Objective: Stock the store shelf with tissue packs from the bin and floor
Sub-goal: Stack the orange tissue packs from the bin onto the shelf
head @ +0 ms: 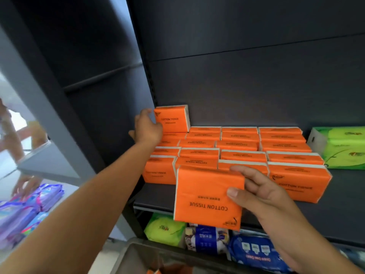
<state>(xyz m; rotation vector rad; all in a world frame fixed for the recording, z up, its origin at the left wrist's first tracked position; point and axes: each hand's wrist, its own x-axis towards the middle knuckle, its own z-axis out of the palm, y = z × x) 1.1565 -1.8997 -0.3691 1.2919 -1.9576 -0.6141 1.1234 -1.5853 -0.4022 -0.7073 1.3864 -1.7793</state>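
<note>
Stocking is well along: rows (243, 147) fill the shelf (339, 194) between your hands; your left hand (147, 127) grips an upright pack (171, 119), and your right hand (262, 192) holds a spare pack (207, 196).

Glossy plastic-wrapped tissue packs (240, 147), matt shelf (158, 196)

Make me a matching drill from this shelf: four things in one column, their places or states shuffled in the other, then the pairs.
1. left hand
2. right hand
3. large green pack
4. blue pack

A. one level below the orange rows
B. holds the loose orange pack, print upside down
C. right of the orange rows
D. holds the upright orange pack at the back left

Pairs: 1-D, 2-B, 3-C, 4-A.
</note>
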